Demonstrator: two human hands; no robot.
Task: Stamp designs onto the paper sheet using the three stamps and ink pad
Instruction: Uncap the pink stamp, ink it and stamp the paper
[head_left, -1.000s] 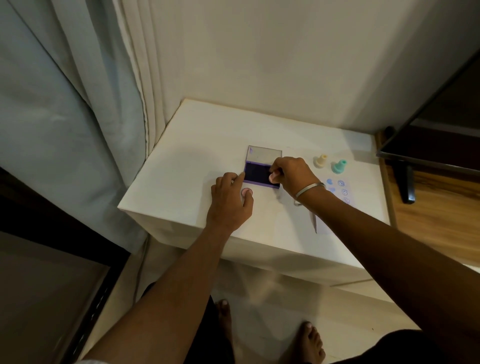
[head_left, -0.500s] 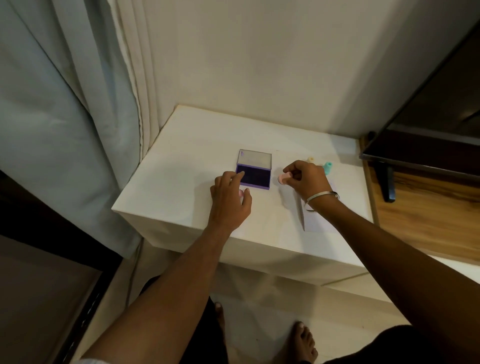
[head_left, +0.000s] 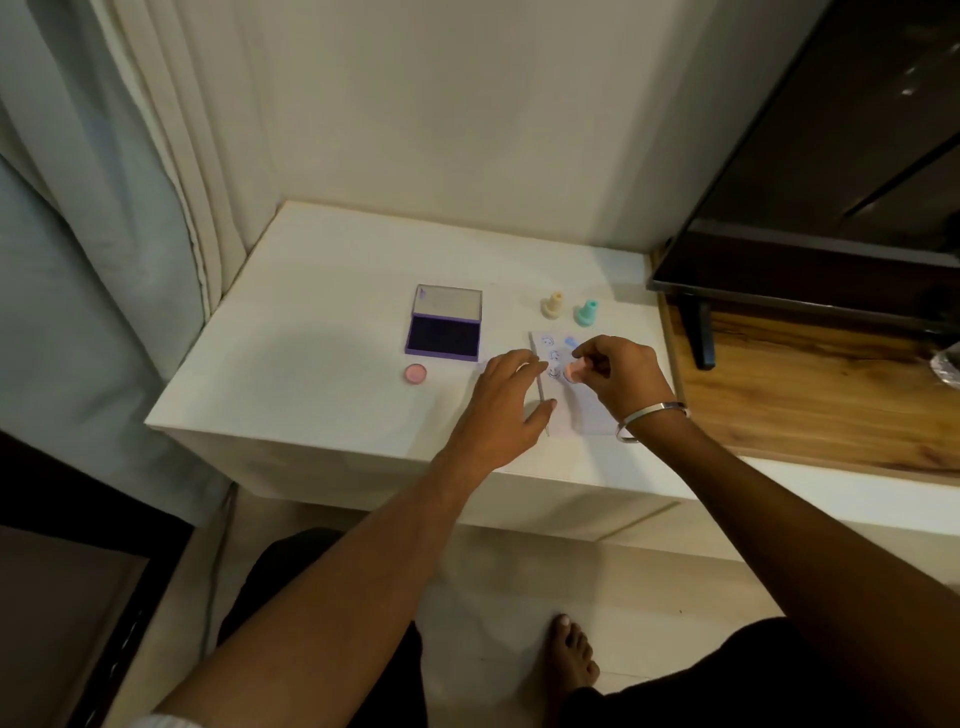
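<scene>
A: Three stamps; which is working?
B: Pink stamp (head_left: 574, 372), right hand (head_left: 621, 376) pinching it, probably just touching the paper (head_left: 584, 415). Left hand (head_left: 506, 402), fingers spread, is flattening the sheet's left edge.

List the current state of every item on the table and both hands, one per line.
ink pad: lid open, dark pad exposed.
pink stamp: held in right hand, over the paper.
pink cap: off, lying near the ink pad.
yellow stamp: upright, untouched.
teal stamp: upright, untouched.
paper sheet: flat, several blue prints on it.
left hand: empty, resting on the paper's left edge.
</scene>
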